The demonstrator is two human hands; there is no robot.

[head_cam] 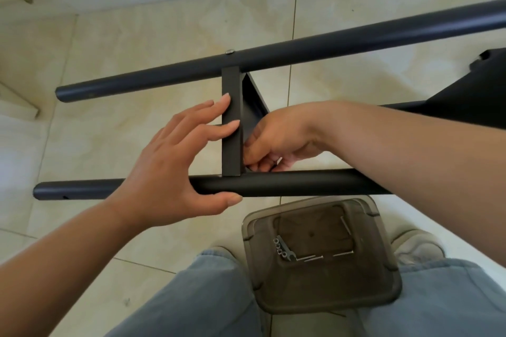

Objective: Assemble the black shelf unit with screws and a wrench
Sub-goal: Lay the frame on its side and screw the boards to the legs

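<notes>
Fastening the near joint of the black shelf frame, laid on the tiled floor.

The shelf panel's edge spans between two dark tubes: the far tube, where a screw head already sits at the joint, and the near tube. The left hand is spread wide, thumb under the near tube and fingertips pressed against the panel edge, likely to keep the holes lined up. The right hand is tucked into the corner on the panel's right, fingers curled narrow around something small; whether that is a screw or a nut I cannot tell. Nearer, between the knees, a smoky plastic tray keeps the wrench and spare screws within reach.
</notes>
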